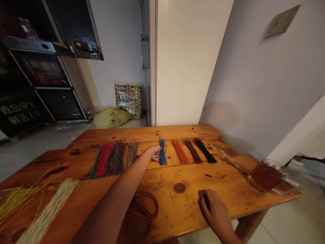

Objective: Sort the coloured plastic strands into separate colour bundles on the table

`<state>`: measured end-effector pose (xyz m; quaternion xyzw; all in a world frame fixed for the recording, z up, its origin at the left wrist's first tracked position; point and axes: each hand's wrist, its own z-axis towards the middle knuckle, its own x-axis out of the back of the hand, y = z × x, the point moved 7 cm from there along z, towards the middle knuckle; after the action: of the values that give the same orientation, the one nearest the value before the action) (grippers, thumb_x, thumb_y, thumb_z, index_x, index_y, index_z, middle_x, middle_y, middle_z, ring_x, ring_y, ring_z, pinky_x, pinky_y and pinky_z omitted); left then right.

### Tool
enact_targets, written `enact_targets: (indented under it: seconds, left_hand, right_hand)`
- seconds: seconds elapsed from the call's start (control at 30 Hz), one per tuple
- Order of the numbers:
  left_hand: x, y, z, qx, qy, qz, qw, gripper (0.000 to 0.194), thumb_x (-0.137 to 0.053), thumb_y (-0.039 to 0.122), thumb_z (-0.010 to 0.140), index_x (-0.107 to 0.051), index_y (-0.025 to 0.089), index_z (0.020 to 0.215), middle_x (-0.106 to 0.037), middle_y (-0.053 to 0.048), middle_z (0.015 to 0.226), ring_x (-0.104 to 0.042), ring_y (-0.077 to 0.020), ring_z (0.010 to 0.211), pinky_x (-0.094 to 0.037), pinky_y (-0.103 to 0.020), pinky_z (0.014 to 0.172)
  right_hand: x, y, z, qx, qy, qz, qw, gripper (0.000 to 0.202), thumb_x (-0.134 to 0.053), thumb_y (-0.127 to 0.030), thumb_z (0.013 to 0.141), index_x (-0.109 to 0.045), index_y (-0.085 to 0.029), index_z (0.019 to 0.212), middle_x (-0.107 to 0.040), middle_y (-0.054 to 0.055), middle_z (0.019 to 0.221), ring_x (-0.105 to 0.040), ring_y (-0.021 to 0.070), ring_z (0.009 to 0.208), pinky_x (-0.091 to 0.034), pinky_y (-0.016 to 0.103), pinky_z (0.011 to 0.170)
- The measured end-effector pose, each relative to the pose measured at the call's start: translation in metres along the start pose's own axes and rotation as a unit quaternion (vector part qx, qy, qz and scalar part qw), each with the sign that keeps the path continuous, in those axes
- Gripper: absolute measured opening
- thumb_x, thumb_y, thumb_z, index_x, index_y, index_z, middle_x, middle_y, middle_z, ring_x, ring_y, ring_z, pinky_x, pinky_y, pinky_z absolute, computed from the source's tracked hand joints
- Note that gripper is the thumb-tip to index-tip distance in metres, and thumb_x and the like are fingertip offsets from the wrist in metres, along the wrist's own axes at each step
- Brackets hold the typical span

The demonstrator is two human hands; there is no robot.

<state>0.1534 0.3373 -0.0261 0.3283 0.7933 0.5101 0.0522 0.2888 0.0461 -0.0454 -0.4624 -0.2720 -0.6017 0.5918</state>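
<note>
My left hand (155,153) reaches across the wooden table (188,179) and touches the left side of a bundle of blue strands (163,152); its fingers are curled, and what they hold, if anything, is hidden. My right hand (214,210) rests near the front edge, fingers loosely bent and thumb apart, holding nothing. To the right of the blue strands lie orange (180,151), dark brown (193,151) and black bundles (204,150). On the left are mixed grey strands (132,150), dark strands (116,157), red strands (105,157) and green strands (95,166).
Scissors (153,205) lie between my arms, partly behind the left forearm. A glass cup of brown liquid (266,176) stands at the right. Cream strands (52,211) and yellow strands (19,203) lie at the front left. Loose strands (225,154) lie at the right.
</note>
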Motion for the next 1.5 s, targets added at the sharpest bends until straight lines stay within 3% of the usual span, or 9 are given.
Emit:
enact_targets:
  seconds: [0.23, 0.43, 0.5, 0.6, 0.73, 0.87, 1.07, 1.4, 1.5]
  left_hand:
    - [-0.003, 0.007, -0.026, -0.038, -0.007, 0.025, 0.999, 0.021, -0.047, 0.03, 0.087, -0.058, 0.012, 0.086, -0.062, -0.004, 0.084, -0.059, -0.0157, 0.077, -0.049, -0.031, 0.069]
    - [0.03, -0.046, -0.142, -0.207, 0.073, 0.103, 0.97, 0.022, -0.05, 0.024, 0.082, -0.057, 0.02, 0.102, -0.054, -0.007, 0.119, -0.041, -0.02, 0.119, -0.024, -0.031, 0.106]
    - [0.026, -0.072, -0.189, -0.311, 0.091, 0.253, 0.911, 0.035, -0.048, 0.033, 0.084, -0.05, 0.026, 0.119, -0.047, -0.005, 0.13, -0.034, -0.0218, 0.124, -0.02, -0.038, 0.108]
    - [0.013, -0.119, -0.222, -0.339, 0.073, 0.397, 0.85, 0.046, -0.047, 0.032, 0.086, -0.038, 0.037, 0.13, -0.039, 0.003, 0.138, -0.029, -0.0217, 0.128, -0.017, -0.045, 0.11]
    - [0.015, -0.145, -0.22, -0.332, 0.101, 0.43, 0.833, 0.037, -0.036, 0.03, 0.091, -0.041, 0.033, 0.127, -0.044, 0.002, 0.134, -0.033, -0.0203, 0.126, -0.024, -0.049, 0.107]
    - [0.029, -0.148, -0.212, -0.331, 0.121, 0.41, 0.841, 0.025, -0.035, 0.029, 0.091, -0.056, 0.027, 0.104, -0.058, -0.001, 0.114, -0.043, -0.02, 0.115, -0.027, -0.05, 0.106]
    - [0.044, -0.151, -0.215, -0.334, 0.145, 0.374, 0.853, 0.022, -0.036, 0.028, 0.09, -0.057, 0.023, 0.09, -0.06, -0.003, 0.103, -0.047, -0.0197, 0.108, -0.03, -0.048, 0.105]
    - [0.047, -0.142, -0.227, -0.336, 0.185, 0.279, 0.88, 0.021, -0.038, 0.031, 0.09, -0.058, 0.024, 0.087, -0.06, -0.003, 0.1, -0.051, -0.0201, 0.104, -0.039, -0.044, 0.099]
    - [0.035, -0.123, -0.257, -0.367, 0.172, 0.212, 0.889, 0.022, -0.038, 0.033, 0.09, -0.059, 0.027, 0.09, -0.059, -0.004, 0.103, -0.052, -0.0209, 0.102, -0.043, -0.043, 0.094]
  right_hand:
    - [-0.006, 0.004, -0.001, -0.013, -0.014, 0.008, 1.0, 0.018, -0.037, -0.031, 0.09, -0.052, -0.02, 0.086, -0.057, 0.005, 0.077, -0.055, 0.0203, 0.074, -0.041, 0.033, 0.068]
    - [-0.002, 0.008, -0.001, -0.006, -0.008, 0.017, 1.0, 0.02, -0.037, -0.031, 0.09, -0.053, -0.019, 0.085, -0.057, 0.006, 0.077, -0.053, 0.0203, 0.073, -0.04, 0.033, 0.066]
    - [0.003, -0.012, 0.007, 0.043, -0.001, 0.003, 0.999, 0.02, -0.038, -0.03, 0.089, -0.055, -0.019, 0.086, -0.058, 0.007, 0.08, -0.053, 0.0217, 0.076, -0.04, 0.036, 0.07]
    - [0.008, -0.067, 0.03, 0.112, -0.003, 0.046, 0.993, 0.021, -0.038, -0.024, 0.089, -0.057, -0.019, 0.098, -0.06, 0.009, 0.094, -0.053, 0.0221, 0.086, -0.041, 0.038, 0.078]
    - [-0.01, -0.158, 0.059, 0.234, -0.066, 0.109, 0.964, 0.033, -0.038, -0.021, 0.089, -0.05, -0.021, 0.12, -0.055, 0.008, 0.118, -0.046, 0.0213, 0.111, -0.034, 0.039, 0.098]
    - [-0.044, -0.196, 0.062, 0.31, -0.129, 0.098, 0.937, 0.042, -0.033, -0.028, 0.092, -0.038, -0.023, 0.134, -0.042, 0.005, 0.138, -0.027, 0.0192, 0.131, -0.022, 0.041, 0.108]
    - [-0.06, -0.163, 0.038, 0.33, -0.197, 0.085, 0.919, 0.048, -0.024, -0.037, 0.095, -0.024, -0.025, 0.141, -0.026, 0.004, 0.147, -0.018, 0.021, 0.135, -0.018, 0.044, 0.109]
    - [-0.029, 0.016, 0.047, 0.211, -0.229, 0.013, 0.95, 0.05, -0.025, -0.037, 0.094, -0.017, -0.027, 0.142, -0.023, 0.001, 0.147, -0.017, 0.0181, 0.136, -0.019, 0.044, 0.11]
    - [-0.013, 0.021, 0.056, 0.185, -0.177, -0.019, 0.966, 0.048, -0.031, -0.037, 0.092, -0.027, -0.028, 0.139, -0.033, 0.002, 0.143, -0.02, 0.0222, 0.135, -0.02, 0.049, 0.108]
